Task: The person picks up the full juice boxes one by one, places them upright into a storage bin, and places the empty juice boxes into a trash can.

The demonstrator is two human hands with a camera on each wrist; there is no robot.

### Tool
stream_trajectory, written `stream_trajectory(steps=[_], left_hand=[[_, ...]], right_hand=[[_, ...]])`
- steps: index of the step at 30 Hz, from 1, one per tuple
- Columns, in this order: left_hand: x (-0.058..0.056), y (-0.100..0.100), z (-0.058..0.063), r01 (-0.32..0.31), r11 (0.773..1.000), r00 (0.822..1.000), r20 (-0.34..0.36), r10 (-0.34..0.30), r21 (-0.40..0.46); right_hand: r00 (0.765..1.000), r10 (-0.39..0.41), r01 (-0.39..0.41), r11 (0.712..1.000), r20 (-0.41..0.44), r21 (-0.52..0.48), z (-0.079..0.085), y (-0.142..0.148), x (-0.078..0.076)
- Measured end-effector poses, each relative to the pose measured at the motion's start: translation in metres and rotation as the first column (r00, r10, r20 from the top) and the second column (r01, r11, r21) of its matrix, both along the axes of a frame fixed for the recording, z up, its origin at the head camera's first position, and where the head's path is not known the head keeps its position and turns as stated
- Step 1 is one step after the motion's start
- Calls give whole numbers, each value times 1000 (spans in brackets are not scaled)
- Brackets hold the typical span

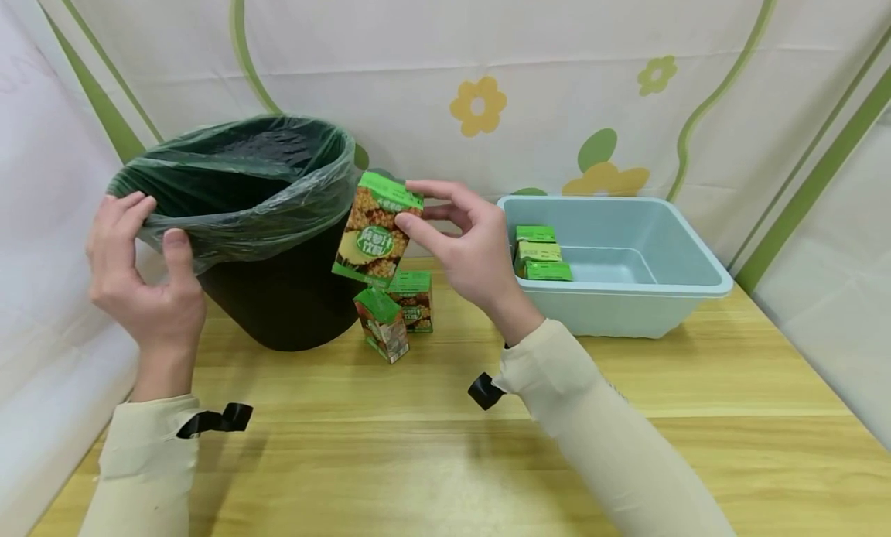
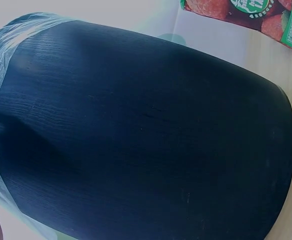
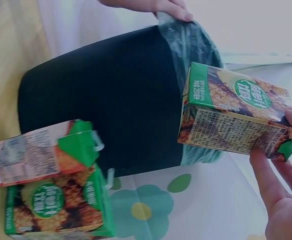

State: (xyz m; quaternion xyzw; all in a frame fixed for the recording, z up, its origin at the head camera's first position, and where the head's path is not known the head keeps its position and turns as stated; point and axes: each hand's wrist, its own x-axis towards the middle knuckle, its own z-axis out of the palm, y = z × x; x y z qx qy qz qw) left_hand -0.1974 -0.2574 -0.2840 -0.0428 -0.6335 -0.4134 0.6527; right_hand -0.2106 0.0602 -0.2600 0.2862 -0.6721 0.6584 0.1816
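Observation:
Pinched between my right hand's (image 1: 469, 243) thumb and fingers is a green-and-brown juice box (image 1: 376, 231), held up beside the rim of a black trash can (image 1: 285, 297). A translucent green bag (image 1: 278, 231) lines the can and folds over its edge. My left hand (image 1: 149, 278) grips the lined rim at the left, its thumb on the outer side. Two more juice boxes stand on the table below the held one: one with a crumpled look (image 1: 383, 324), the other (image 1: 415, 301) right behind it. Short straws show on their tops in the right wrist view.
A light blue plastic tub (image 1: 619, 309) stands at the right, with several green-topped boxes (image 1: 543, 252) along its inner left side. Behind everything hangs a white curtain (image 1: 390, 49) with flower prints. The tabletop (image 1: 390, 460) is light wood.

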Motion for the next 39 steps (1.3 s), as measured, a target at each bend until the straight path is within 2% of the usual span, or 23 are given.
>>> stream_trajectory(steps=[12, 21, 28, 39], left_hand=[[5, 10, 6, 8, 1000, 1000, -15, -8, 7], [8, 9, 8, 16, 1000, 1000, -3, -16, 20], [4, 10, 8, 18, 998, 999, -30, -16, 65], [-3, 4, 5, -11, 999, 999, -43, 13, 50]], right_hand=[[999, -16, 13, 997, -39, -71, 25, -12, -8], [1000, -11, 8, 977, -12, -213, 40, -17, -12], [1000, -15, 19, 966, 17, -256, 48, -22, -15], [1000, -7, 13, 947, 19, -321, 57, -40, -18]])
